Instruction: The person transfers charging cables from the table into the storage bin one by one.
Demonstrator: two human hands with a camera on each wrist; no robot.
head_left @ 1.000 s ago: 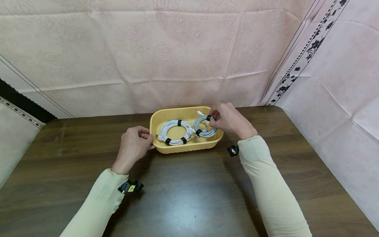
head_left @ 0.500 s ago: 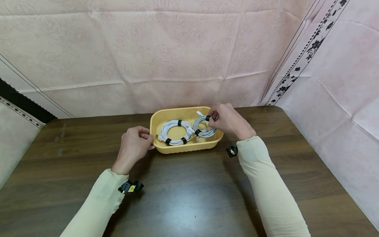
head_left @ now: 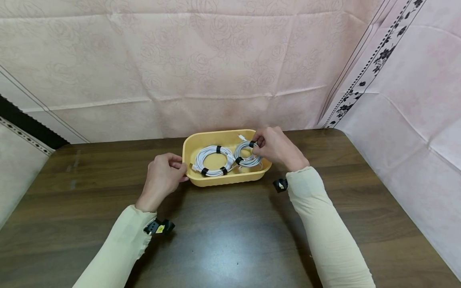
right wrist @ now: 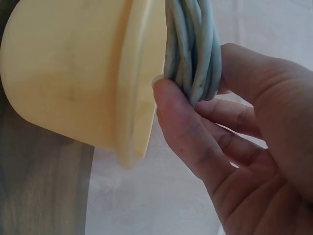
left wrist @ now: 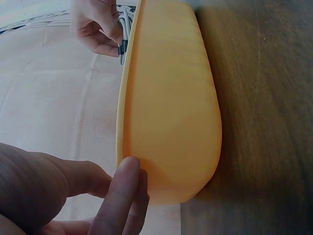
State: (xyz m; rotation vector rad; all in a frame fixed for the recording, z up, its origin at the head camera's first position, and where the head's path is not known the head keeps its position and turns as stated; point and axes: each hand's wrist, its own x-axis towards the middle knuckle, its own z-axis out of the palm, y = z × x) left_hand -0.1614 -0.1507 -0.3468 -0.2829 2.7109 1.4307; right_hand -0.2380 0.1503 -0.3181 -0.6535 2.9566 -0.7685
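Observation:
My right hand (head_left: 279, 147) pinches a small coil of white cable (head_left: 247, 155), bundled with black ties, over the right part of a yellow plastic bin (head_left: 219, 182). The right wrist view shows thumb and fingertips around the cable's looped strands (right wrist: 195, 49), above the bin's rim (right wrist: 128, 98). A larger coil of white cable (head_left: 202, 158), also tied with black straps, lies inside the bin on the left. At the bin's left end my left hand (head_left: 163, 176) grips the rim, its fingers (left wrist: 117, 200) against the outer wall in the left wrist view.
The bin stands at the far edge of a dark wooden table (head_left: 223, 236). Pale floral cloth (head_left: 216, 72) hangs behind it and along the right side. Each sleeve bears a black wrist device, such as the left one (head_left: 158, 227).
My right hand and the small cable coil have shifted slightly to the left. The left hand, the bin and the larger coil stay where they were.

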